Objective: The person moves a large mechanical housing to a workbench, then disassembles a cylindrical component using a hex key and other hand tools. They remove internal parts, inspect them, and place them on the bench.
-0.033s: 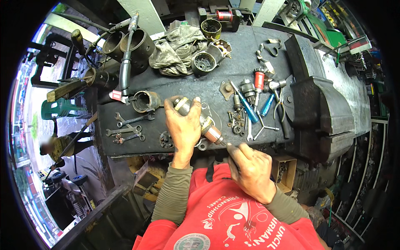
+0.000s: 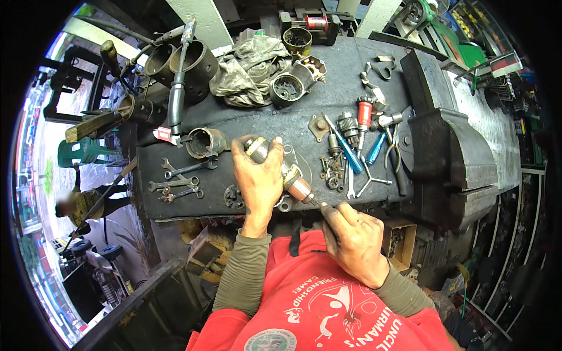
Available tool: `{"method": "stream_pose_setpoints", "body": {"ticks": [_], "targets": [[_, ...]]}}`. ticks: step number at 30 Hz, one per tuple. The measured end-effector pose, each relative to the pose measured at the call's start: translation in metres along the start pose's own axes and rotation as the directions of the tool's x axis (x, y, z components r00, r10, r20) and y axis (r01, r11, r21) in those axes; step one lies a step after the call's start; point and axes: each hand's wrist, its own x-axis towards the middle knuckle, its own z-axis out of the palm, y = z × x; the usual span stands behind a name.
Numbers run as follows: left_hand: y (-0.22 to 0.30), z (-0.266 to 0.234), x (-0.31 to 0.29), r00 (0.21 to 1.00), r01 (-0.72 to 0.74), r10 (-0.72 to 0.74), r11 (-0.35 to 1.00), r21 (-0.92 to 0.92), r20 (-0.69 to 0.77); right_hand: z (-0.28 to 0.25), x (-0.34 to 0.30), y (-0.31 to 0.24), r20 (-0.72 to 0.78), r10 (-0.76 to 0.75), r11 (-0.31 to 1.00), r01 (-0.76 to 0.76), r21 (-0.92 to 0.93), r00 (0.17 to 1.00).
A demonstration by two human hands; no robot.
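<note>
My left hand (image 2: 257,178) is wrapped round a motor armature (image 2: 300,188) with a copper-coloured commutator, held tilted over the bench's front edge. The commutator end points toward my right hand (image 2: 355,243). That hand is closed, its thumb and forefinger at a thin dark rod (image 2: 316,202) by the armature's end. Whether the rod is the shaft or a separate tool, I cannot tell; what the fingers grip is hidden. A metal end housing (image 2: 284,204) shows partly behind the armature. A round slotted part (image 2: 233,196) lies left of my left wrist.
Several wrenches (image 2: 182,175) and a hollow metal cylinder (image 2: 204,143) lie left. Screwdrivers (image 2: 345,143), pliers (image 2: 393,153), a gear assembly (image 2: 348,126) and small bolts (image 2: 332,175) lie right. Behind are a crumpled rag (image 2: 250,73) and motor housings (image 2: 287,88). A large dark metal block (image 2: 448,167) bounds the right.
My right hand has shifted very slightly right, away from the armature's end. My left hand and the armature look the same.
</note>
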Motion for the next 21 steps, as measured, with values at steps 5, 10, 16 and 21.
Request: {"method": "stream_pose_setpoints", "body": {"ticks": [5, 10, 16, 21], "targets": [[-0.003, 0.004, 0.005, 0.999, 0.034, -0.033, 0.994, -0.107, 0.016, -0.005, 0.004, 0.000, 0.196, 0.041, 0.999, -0.033, -0.043, 0.980], [-0.005, 0.006, 0.004, 0.999, 0.038, -0.034, 0.989, -0.140, 0.033, -0.015, -0.002, 0.000, 0.128, 0.072, 0.996, -0.065, -0.055, 0.989], [-0.004, 0.008, 0.007, 0.999, -0.044, 0.046, 0.995, -0.092, 0.018, -0.005, -0.011, -0.001, 0.111, 0.101, 0.994, -0.104, 0.019, 0.989], [-0.003, 0.009, 0.004, 0.999, -0.035, 0.038, 0.991, -0.127, 0.026, -0.004, -0.013, -0.002, 0.066, 0.102, 0.995, -0.103, 0.005, 0.993]]}}
